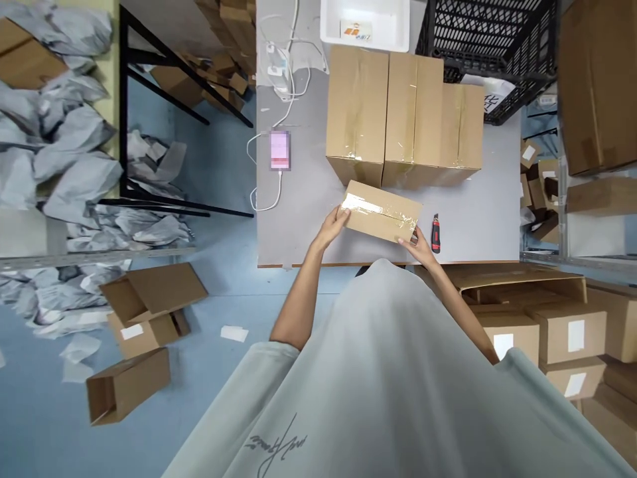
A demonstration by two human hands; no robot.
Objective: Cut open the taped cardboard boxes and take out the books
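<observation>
Holding taped box [378, 216] between fingers of left hand [330, 230] and right hand [421, 249], ideally supporting both ends evenly.

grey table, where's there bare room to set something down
Bare: between the pink-screened phone and the tall brown boxes, and right of the red-black cutter on the grey table. Crowded: the back, with those boxes, a white plastic tub and black plastic crate.
</observation>
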